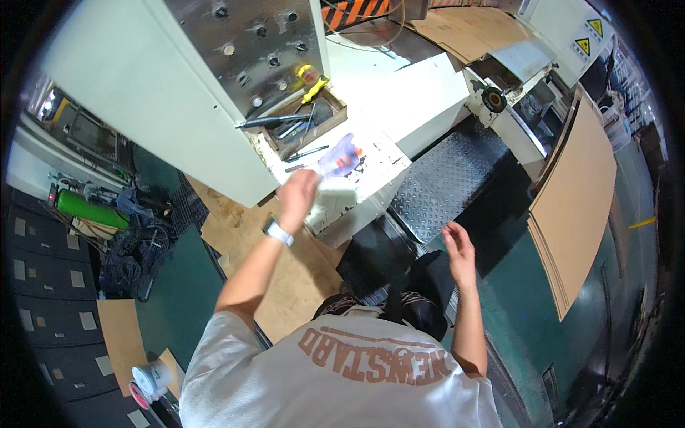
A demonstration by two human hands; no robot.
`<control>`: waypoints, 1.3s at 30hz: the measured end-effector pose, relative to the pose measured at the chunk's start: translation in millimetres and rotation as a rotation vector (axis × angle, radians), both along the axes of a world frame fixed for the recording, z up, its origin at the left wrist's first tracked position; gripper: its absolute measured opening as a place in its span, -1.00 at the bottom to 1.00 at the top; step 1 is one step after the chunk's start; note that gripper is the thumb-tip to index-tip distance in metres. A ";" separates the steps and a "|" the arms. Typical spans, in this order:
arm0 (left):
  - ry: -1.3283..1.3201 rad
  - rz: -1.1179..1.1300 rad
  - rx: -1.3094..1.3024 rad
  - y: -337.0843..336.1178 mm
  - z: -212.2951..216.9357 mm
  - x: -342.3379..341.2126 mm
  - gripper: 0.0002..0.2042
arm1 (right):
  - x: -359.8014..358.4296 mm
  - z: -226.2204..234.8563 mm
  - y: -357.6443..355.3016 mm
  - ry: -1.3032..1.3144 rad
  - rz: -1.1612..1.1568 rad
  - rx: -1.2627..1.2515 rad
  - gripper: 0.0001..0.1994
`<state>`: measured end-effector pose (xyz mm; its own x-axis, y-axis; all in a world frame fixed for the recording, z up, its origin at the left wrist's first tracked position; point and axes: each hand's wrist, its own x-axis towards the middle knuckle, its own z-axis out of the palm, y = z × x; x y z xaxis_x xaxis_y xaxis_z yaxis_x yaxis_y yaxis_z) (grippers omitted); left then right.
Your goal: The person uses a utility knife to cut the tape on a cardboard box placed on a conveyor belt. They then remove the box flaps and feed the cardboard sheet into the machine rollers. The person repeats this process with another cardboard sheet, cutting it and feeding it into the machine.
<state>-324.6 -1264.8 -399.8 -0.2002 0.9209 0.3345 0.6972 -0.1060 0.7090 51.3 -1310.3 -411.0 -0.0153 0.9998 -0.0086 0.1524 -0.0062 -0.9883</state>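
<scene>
My left hand reaches forward over the stained white ledge of a machine and grips a blurred translucent plastic bottle with an orange part. A watch sits on that wrist. My right hand hangs lower to the right with its fingers apart and nothing in it, above the edge of a dark tread-plate step. Two dark pens or slim tools lie on the ledge just beyond the bottle.
A wooden box of tools with a yellow-handled one sits behind the ledge, under a metal panel with knobs. Large cardboard sheets lean at the right. Cardboard lies on the floor; a green cylinder and cables are at the left.
</scene>
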 end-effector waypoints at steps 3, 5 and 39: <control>0.311 0.173 0.180 83.3 12.2 -47.3 -0.89 | 38.9 -19.1 8.1 -0.043 -0.036 -0.161 -0.79; 0.482 0.196 0.236 127.7 9.7 -66.1 -0.91 | 51.9 -24.8 16.2 -0.020 -0.038 -0.211 -0.79; -0.646 -0.397 -0.917 583.9 32.2 358.8 -0.68 | 336.0 63.5 473.6 0.012 0.125 -0.453 -0.79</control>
<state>34.2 -680.9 -367.6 0.2639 0.7995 -0.5395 0.2159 0.4962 0.8409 387.3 -836.8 -347.5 -0.1379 0.8861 -0.4425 0.1680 -0.4194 -0.8921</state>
